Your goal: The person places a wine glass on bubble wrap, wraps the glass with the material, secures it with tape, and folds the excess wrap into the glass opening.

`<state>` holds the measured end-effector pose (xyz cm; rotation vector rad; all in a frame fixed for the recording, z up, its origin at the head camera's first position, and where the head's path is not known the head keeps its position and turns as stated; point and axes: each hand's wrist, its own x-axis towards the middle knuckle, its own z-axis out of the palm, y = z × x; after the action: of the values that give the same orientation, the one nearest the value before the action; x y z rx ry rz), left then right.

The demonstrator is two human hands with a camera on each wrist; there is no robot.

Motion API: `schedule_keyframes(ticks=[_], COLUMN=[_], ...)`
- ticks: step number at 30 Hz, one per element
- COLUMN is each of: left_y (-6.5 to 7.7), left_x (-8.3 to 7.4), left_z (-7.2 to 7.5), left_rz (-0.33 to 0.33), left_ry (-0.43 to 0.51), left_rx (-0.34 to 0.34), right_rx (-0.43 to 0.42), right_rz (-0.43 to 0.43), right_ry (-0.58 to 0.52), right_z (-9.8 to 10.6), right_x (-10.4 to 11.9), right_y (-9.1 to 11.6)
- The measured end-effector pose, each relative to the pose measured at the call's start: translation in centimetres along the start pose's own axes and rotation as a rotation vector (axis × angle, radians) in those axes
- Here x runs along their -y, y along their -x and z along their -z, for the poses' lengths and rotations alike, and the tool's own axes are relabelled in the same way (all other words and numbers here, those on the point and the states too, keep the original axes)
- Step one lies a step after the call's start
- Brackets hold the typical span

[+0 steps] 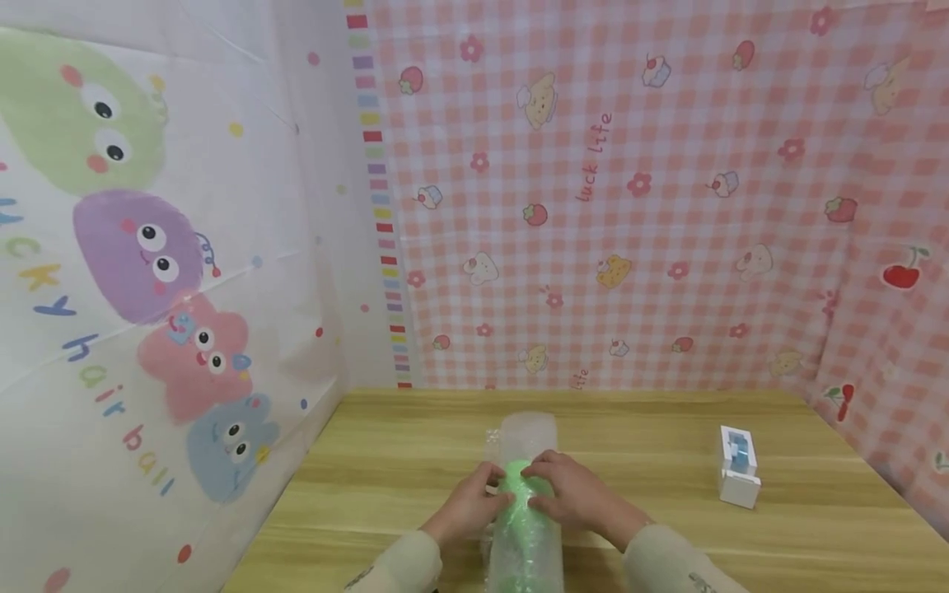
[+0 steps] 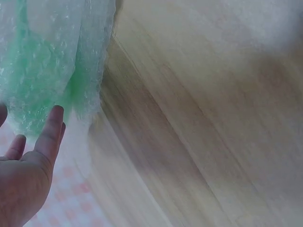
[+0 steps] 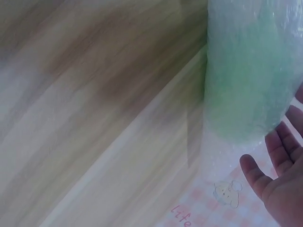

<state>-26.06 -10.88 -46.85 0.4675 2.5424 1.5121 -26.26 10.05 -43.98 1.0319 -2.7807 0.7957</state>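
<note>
A long bundle of clear bubble wrap (image 1: 544, 543) lies lengthwise on the wooden table in front of me. Through its layers shows a green thing (image 3: 253, 85) with a broad, rounded end; the wrap blurs its kind. From the left side, my left hand (image 1: 469, 504) touches the wrap, index finger and thumb spread apart. My right hand (image 1: 582, 494) rests on it from the other side, fingertips close to those of the left. In the left wrist view, fingers (image 2: 47, 137) reach fairly straight to the wrap. The right wrist view has loosely bent fingers at its edge.
A small white box (image 1: 739, 486) with a blue front stands at the right of the wooden table (image 1: 371, 494). Pink checked cloth (image 1: 593, 313) hangs behind the table, and a white cloth with cartoon figures (image 1: 296, 272) hangs along the left.
</note>
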Motion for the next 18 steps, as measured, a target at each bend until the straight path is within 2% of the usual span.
schedule_keyframes(ticks=[4,11,18], left_y=[0.1,0.3,0.2], left_x=[0.3,1.2,1.5], left_z=[0.2,0.2,0.0], left_rz=[0.016,0.028,0.028], left_ry=[0.075,0.199,0.235], left_rx=[0.011,0.004,-0.029], right_rx=[-0.032,-0.079,-0.042], right_rz=[0.003,-0.102,-0.034], right_ry=[0.005,-0.015,0.017], right_z=[-0.6,-1.3,-0.6], right_x=[0.4,1.0,0.2], right_y=[-0.2,-0.3,-0.4])
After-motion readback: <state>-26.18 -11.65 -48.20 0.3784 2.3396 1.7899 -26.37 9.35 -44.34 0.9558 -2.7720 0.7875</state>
